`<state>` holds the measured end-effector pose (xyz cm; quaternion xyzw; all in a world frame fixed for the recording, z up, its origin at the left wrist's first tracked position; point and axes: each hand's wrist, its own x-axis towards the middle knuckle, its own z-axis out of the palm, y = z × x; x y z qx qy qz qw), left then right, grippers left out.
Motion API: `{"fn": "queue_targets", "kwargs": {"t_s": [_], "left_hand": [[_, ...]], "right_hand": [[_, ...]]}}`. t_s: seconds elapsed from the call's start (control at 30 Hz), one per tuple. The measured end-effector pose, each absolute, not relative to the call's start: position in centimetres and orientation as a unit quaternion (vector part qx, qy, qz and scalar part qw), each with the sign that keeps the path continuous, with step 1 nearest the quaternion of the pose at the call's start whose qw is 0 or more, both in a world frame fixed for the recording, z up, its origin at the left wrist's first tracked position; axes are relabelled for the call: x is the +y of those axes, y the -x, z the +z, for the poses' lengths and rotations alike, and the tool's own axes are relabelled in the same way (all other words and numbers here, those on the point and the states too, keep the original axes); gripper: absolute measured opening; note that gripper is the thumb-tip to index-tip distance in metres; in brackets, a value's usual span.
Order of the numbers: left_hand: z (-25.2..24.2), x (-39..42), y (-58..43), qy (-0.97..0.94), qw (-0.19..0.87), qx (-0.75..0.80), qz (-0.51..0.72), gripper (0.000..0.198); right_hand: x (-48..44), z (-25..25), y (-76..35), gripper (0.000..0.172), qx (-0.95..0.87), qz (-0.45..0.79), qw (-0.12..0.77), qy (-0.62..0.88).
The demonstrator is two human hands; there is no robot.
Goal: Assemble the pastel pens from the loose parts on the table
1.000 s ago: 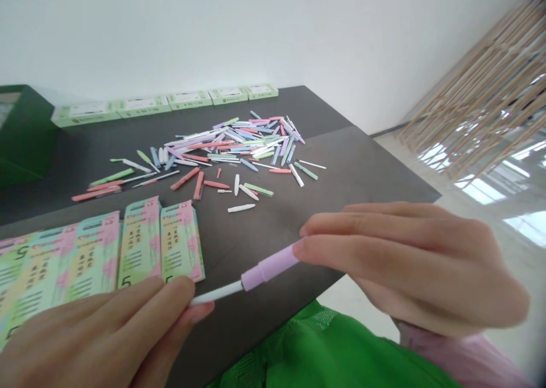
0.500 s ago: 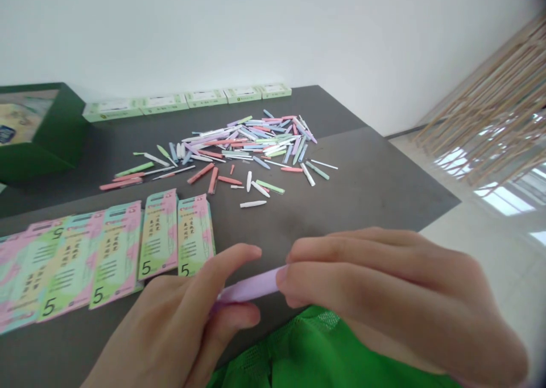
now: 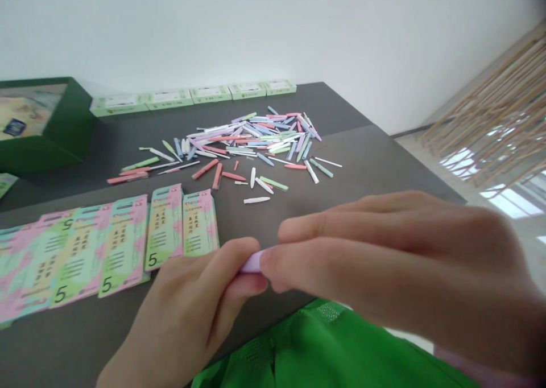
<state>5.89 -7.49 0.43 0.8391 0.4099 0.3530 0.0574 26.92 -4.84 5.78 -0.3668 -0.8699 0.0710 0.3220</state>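
Both hands are pinching the same thing on my end: left hand [image 3: 200, 302] has thumb and index finger closed around one end of a lilac pen piece [image 3: 252, 263], and the right hand [image 3: 384, 263] has its fingertips on the other end. Only a short bit shows between them, so I can't tell what's tucked inside the fingers. It's held above the near part of the dark table [image 3: 298, 200], long axis running crosswise from left hand to right, a touch higher on the right. Neither hand is really nearer, since both are on it and the fingertips almost meet.

Label stuff: the row of pastel cards [image 3: 198, 223] beside the left hand has Chinese characters too small for me to read reliably, plus a big "5" on at least three. Print on the pale green boxes [image 3: 211, 95] by the wall is too tiny. The dark green box [image 3: 70, 120] holds a packet [image 3: 25, 112] with a dark blue label, also illegible.
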Motion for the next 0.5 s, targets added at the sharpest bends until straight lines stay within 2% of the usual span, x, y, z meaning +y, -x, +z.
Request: {"fn": "queue_targets", "kwargs": {"t_s": [0.13, 0.23, 0.3, 0.43, 0.5], "left_hand": [[0.4, -7.2, -6.0, -0.82, 0.161, 0.391, 0.384, 0.025], [-0.1, -7.2, -5.8, -0.806, 0.203, 0.393, 0.394, 0.026], [-0.5, -7.2, -5.7, -0.8, 0.215, 0.404, 0.388, 0.026], [-1.0, -7.4, -5.7, -0.79, 0.242, 0.415, 0.381, 0.021], [-1.1, -7.5, -5.7, -0.78, 0.244, 0.422, 0.393, 0.029]], "right_hand": [[-3.3, 6.3, -26.6, 0.022, -0.92, 0.11, 0.253, 0.278], [-2.0, 5.9, -26.1, 0.032, -0.924, 0.093, 0.276, 0.247], [-1.6, 5.6, -25.9, 0.036, -0.941, 0.094, 0.241, 0.218], [-1.7, 5.4, -25.7, 0.02, -0.955, 0.124, 0.186, 0.196], [-2.0, 5.6, -25.8, 0.019, -0.953, 0.126, 0.194, 0.198]]}}
